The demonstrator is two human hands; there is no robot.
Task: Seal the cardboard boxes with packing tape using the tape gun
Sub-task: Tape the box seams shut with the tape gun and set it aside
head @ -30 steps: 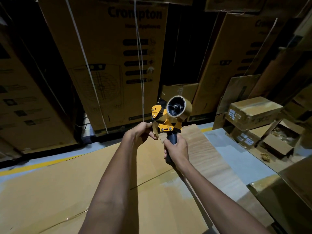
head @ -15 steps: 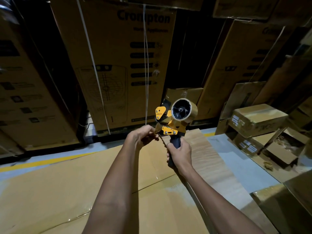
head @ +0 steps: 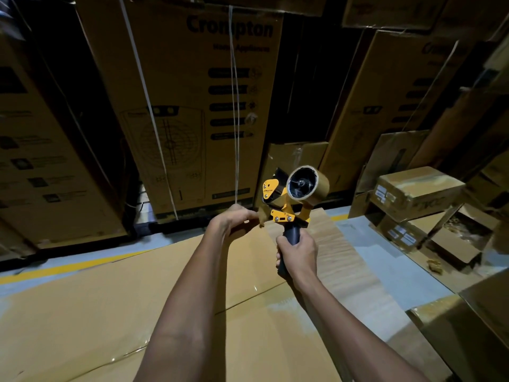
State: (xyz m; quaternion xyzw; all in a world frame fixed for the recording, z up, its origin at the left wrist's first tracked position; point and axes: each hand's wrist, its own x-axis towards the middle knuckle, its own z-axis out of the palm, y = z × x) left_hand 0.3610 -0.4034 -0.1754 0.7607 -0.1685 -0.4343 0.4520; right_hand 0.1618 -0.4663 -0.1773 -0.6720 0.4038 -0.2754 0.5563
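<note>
A yellow and black tape gun [head: 286, 205] is held up in front of me, carrying a roll of brown tape [head: 308, 185]. My right hand [head: 297, 255] grips its dark handle from below. My left hand [head: 234, 223] is just left of the gun's front and pinches the loose brown tape end [head: 261, 216] with its fingertips. Below both arms lies a large flat cardboard box [head: 110, 312] with a seam running across its top and a shiny strip of tape near the lower left.
Tall printed cartons [head: 198, 106] with white straps stand along the back. Smaller boxes [head: 418, 188], some open, are piled at the right. A grey floor with a yellow line [head: 63, 268] runs behind the flat box. Another carton corner [head: 473, 334] sits at lower right.
The view has shifted slightly, so the tape gun and hands sit a little lower and to the right. My left fingers now pinch the tape end, pulled a little out from the gun.
</note>
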